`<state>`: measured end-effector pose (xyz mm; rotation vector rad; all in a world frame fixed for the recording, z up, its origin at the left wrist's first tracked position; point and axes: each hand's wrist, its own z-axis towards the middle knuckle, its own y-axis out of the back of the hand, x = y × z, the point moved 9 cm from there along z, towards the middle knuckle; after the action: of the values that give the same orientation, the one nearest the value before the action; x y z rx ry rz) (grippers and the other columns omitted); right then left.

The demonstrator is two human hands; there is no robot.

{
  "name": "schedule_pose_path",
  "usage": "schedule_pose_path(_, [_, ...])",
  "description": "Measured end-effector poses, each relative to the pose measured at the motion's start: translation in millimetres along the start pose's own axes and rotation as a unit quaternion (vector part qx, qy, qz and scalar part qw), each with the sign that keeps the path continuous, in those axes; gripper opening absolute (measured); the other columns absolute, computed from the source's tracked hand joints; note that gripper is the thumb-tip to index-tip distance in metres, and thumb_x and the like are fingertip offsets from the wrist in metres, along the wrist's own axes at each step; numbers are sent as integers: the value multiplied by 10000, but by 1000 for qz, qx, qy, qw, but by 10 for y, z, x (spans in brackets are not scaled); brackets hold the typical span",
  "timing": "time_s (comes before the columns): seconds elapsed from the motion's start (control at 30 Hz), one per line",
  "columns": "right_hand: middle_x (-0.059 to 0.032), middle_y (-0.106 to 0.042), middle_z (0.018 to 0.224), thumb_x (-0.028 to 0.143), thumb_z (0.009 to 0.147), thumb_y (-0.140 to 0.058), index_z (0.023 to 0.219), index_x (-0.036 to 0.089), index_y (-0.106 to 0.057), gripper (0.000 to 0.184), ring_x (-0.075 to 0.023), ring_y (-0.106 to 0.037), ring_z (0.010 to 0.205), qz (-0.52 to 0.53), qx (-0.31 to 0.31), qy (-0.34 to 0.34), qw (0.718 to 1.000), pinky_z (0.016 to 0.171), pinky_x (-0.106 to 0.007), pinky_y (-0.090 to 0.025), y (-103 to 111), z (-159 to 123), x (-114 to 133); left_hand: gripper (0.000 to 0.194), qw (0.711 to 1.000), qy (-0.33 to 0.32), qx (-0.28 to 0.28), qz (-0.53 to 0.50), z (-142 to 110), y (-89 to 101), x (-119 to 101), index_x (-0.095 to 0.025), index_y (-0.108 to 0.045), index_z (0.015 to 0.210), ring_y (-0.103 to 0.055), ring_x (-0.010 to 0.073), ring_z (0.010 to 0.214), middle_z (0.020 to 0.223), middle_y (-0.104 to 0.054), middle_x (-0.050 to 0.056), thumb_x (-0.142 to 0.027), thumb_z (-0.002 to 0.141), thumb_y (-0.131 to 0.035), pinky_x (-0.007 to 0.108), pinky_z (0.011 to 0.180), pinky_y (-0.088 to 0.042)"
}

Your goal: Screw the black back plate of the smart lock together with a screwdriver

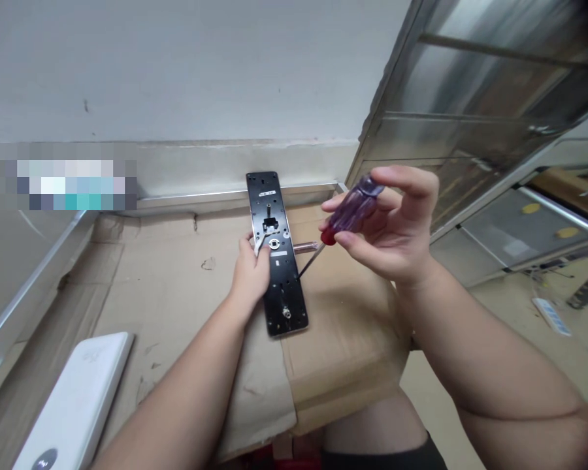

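A long black lock plate (277, 254) with holes and small metal fittings lies on a sheet of cardboard (176, 281). My left hand (249, 271) rests against its left edge, fingers pinched on a small bent metal piece (264, 236) on the plate. My right hand (391, 225) is closed round the purple handle of a screwdriver (351, 210), held above and to the right of the plate. Its thin shaft (311, 261) slants down and its tip reaches the plate's right edge.
A white flat device (81, 398) lies at the front left on the cardboard. A metal rail (186, 199) runs along the wall behind. A metal-framed cabinet (485, 130) stands to the right, with loose items on the floor (551, 313) beyond.
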<state>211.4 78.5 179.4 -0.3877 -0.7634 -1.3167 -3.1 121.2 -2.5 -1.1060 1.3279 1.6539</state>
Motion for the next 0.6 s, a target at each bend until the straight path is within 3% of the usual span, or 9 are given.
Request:
schedule_pose_path(0.1, [14, -675, 1197, 28, 668, -794, 1302, 418, -465, 814, -235, -747, 968, 13, 68, 64, 996, 698, -394, -684, -121, -56, 127, 506, 1000, -3, 1, 11, -2, 2, -2, -161, -394, 1411, -625, 336, 1165, 1282, -645, 167, -386, 967, -487, 477, 1010, -456])
schedule_pose_path(0.17, [4, -673, 1214, 29, 672, -791, 1309, 423, -468, 815, -240, -747, 960, 7, 83, 66, 994, 687, -390, -683, -162, -83, 135, 502, 1000, -7, 4, 14, -3, 3, -11, -168, -397, 1412, -625, 340, 1162, 1285, -643, 169, -395, 972, -480, 479, 1011, -457])
schedule_pose_path(0.27, [-6, -666, 1191, 64, 686, -793, 1323, 411, -473, 793, -219, -741, 922, -15, 84, 79, 993, 663, -346, -674, -208, -87, 159, 510, 1000, -15, 7, 14, -5, 6, -27, -168, -393, 1419, -625, 345, 1162, 1297, -633, 178, -398, 972, -479, 483, 1018, -454])
schedule_pose_path(0.33, [12, -651, 1111, 60, 676, -795, 1358, 424, -448, 847, -183, -724, 861, -39, 81, 129, 987, 617, -298, -653, -245, -79, 241, 515, 1000, -12, 5, 12, -6, 13, -26, -170, -398, 1417, -621, 352, 1168, 1285, -636, 176, -398, 964, -492, 494, 1027, -447])
schedule_pose_path(0.47, [47, -593, 947, 103, 628, -854, 1329, 432, -469, 864, -109, -609, 642, -105, 25, 204, 973, 508, -223, -573, -222, -59, 364, 510, 1000, 1, 5, -3, -5, 12, -13, -180, -422, 1395, -623, 350, 1164, 1243, -654, 165, -395, 945, -524, 492, 1033, -444])
schedule_pose_path(0.53, [19, -593, 1034, 141, 636, -855, 1316, 416, -474, 827, -135, -641, 728, -96, 22, 190, 977, 580, -267, -609, -224, -49, 360, 507, 1000, -3, 5, -8, -2, 10, -21, -178, -420, 1393, -629, 344, 1154, 1236, -657, 166, -396, 946, -521, 487, 1033, -444])
schedule_pose_path(0.6, [-25, -594, 1195, 180, 728, -780, 1315, 388, -477, 693, -209, -691, 957, -53, 35, 153, 986, 738, -371, -648, -242, -51, 342, 502, 1000, -8, 7, -4, 1, 5, -27, -176, -412, 1394, -633, 344, 1146, 1237, -658, 169, -397, 953, -508, 491, 1027, -447])
